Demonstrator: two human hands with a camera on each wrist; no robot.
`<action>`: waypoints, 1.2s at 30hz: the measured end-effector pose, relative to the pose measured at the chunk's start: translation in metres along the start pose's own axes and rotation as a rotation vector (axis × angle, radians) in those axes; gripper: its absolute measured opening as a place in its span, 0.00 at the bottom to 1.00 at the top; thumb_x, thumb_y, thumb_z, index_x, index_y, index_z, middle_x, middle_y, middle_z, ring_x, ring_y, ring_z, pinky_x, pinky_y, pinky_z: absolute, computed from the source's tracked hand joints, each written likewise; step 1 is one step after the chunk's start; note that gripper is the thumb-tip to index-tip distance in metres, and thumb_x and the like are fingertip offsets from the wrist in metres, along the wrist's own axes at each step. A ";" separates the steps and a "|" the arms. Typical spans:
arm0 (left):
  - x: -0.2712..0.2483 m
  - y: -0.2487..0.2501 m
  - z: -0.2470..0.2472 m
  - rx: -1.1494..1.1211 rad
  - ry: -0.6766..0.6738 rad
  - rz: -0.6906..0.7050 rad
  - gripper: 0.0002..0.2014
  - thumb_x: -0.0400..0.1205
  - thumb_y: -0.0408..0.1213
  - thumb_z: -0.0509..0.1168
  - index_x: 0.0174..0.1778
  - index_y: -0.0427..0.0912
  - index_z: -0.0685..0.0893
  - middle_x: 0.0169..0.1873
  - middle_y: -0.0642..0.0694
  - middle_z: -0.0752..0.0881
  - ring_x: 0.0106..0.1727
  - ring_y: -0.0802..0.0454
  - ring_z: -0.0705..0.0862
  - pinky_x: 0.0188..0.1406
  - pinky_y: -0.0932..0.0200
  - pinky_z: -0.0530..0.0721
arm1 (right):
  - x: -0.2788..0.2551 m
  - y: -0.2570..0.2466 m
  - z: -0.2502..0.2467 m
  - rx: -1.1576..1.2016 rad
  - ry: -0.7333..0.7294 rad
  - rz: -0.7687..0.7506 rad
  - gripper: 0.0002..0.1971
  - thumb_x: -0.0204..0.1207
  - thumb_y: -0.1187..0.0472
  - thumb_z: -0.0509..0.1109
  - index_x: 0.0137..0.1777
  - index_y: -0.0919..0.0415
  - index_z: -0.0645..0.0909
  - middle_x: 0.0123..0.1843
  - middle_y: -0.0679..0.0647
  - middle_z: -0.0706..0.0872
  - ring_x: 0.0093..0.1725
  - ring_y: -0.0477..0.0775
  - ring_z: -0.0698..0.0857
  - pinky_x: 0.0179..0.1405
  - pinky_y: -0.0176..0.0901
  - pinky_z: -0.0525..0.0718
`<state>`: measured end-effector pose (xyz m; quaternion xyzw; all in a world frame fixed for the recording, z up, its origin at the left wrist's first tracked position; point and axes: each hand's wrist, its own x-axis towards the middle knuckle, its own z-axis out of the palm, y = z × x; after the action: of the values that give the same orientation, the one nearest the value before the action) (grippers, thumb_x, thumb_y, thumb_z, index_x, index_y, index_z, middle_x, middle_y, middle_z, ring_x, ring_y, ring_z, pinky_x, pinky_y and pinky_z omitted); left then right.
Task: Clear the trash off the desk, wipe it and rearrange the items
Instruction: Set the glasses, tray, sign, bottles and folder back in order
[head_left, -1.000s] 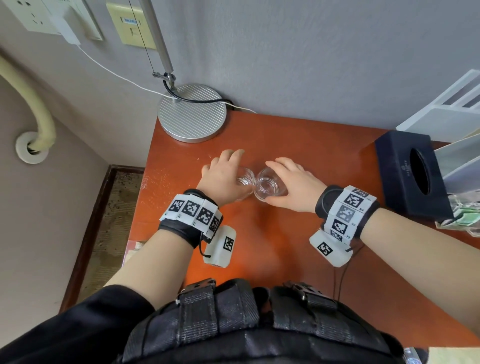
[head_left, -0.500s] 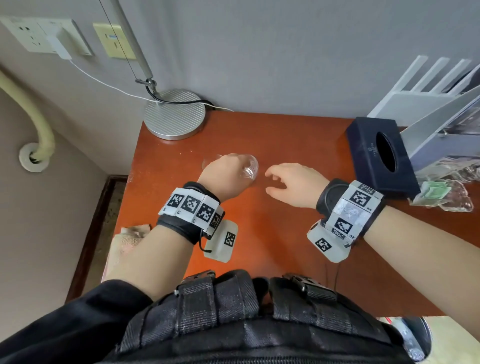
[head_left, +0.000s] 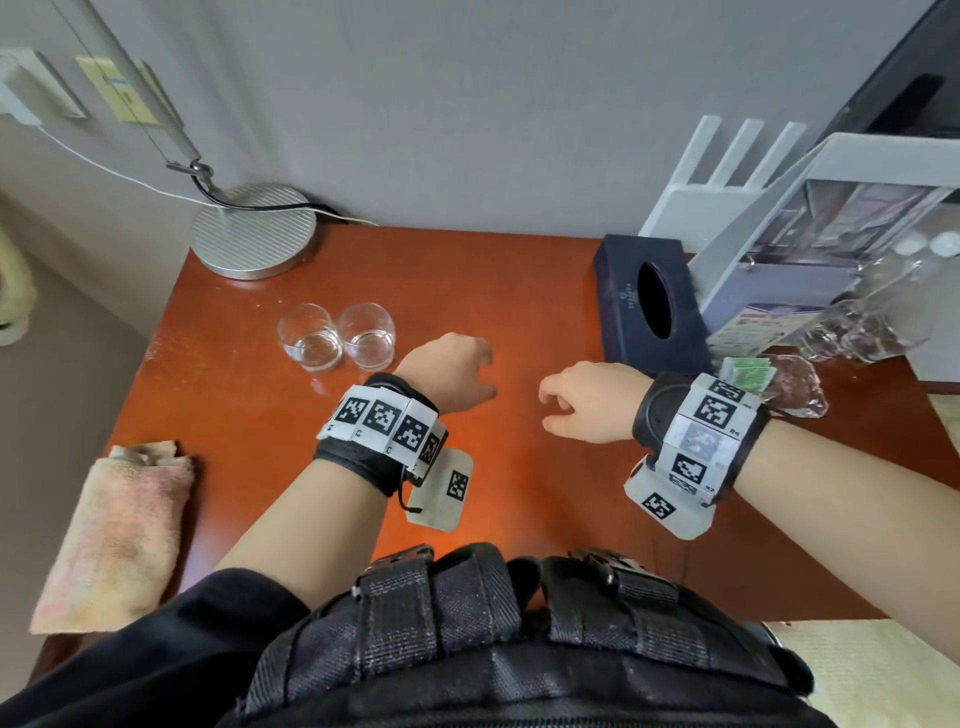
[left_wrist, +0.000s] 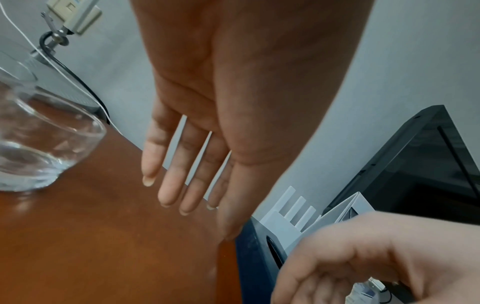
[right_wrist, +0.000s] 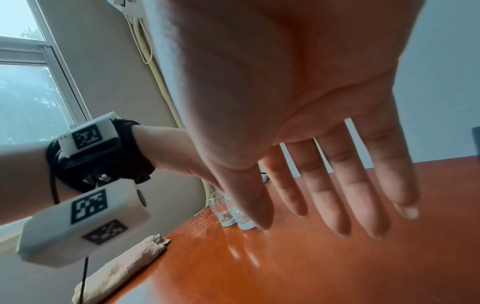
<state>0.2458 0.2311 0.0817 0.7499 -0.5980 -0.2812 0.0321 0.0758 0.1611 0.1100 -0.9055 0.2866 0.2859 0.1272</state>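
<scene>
1. Glasses: two clear tumblers, the left glass (head_left: 309, 336) and the right glass (head_left: 367, 335), stand upright side by side, touching or nearly so, on the reddish-brown surface (head_left: 519, 291) toward its far-left corner. Neither hand touches them.
2. Left hand (head_left: 451, 375): held above the surface just right of the glasses, palm down, fingers (left_wrist: 168, 185) straight and slightly spread in the left wrist view; it grasps nothing.
3. Right hand (head_left: 587, 402): held above the middle of the surface, near the left hand but apart from it; the right wrist view shows its fingers (right_wrist: 348, 197) extended and loose, grasping nothing.
4. Cloth (head_left: 119, 535): a folded pinkish-beige cloth lies at the left edge of the surface, near the front-left corner, partly overhanging that edge.
5. Lamp base (head_left: 254, 228): a round ribbed metal disc sits at the far-left corner against the wall, with a dark cable curving from its stem.
6. Tissue box (head_left: 649, 306): a dark blue box with an oval opening stands near the far edge, right of centre.
7. White rack (head_left: 727, 208): stands behind the tissue box at the far-right corner and leans against a framed stand.
8. Wrapped items (head_left: 795, 384): clear plastic packaging and a small green packet (head_left: 745, 371) lie near the right edge, just beyond the right wrist.
</scene>
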 end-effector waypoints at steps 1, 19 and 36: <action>0.003 0.010 0.004 0.001 -0.001 -0.008 0.19 0.78 0.47 0.66 0.64 0.45 0.78 0.56 0.48 0.84 0.56 0.47 0.83 0.57 0.47 0.83 | -0.005 0.011 0.002 -0.006 -0.006 -0.001 0.18 0.81 0.46 0.59 0.67 0.52 0.75 0.55 0.51 0.82 0.52 0.55 0.82 0.52 0.51 0.83; 0.046 0.078 0.027 0.114 -0.111 0.088 0.18 0.80 0.47 0.64 0.65 0.47 0.77 0.60 0.47 0.81 0.57 0.46 0.82 0.53 0.51 0.82 | -0.033 0.089 0.027 0.243 0.072 0.166 0.17 0.80 0.47 0.62 0.64 0.52 0.78 0.51 0.45 0.79 0.52 0.52 0.82 0.45 0.41 0.74; 0.064 0.115 0.025 0.156 -0.132 0.170 0.18 0.80 0.47 0.64 0.65 0.46 0.77 0.61 0.46 0.81 0.59 0.45 0.81 0.57 0.51 0.82 | -0.053 0.126 0.032 0.354 0.112 0.217 0.17 0.80 0.49 0.64 0.66 0.53 0.77 0.51 0.48 0.85 0.48 0.50 0.83 0.54 0.47 0.83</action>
<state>0.1413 0.1471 0.0800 0.6767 -0.6801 -0.2789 -0.0420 -0.0485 0.0961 0.1074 -0.8473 0.4349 0.1922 0.2365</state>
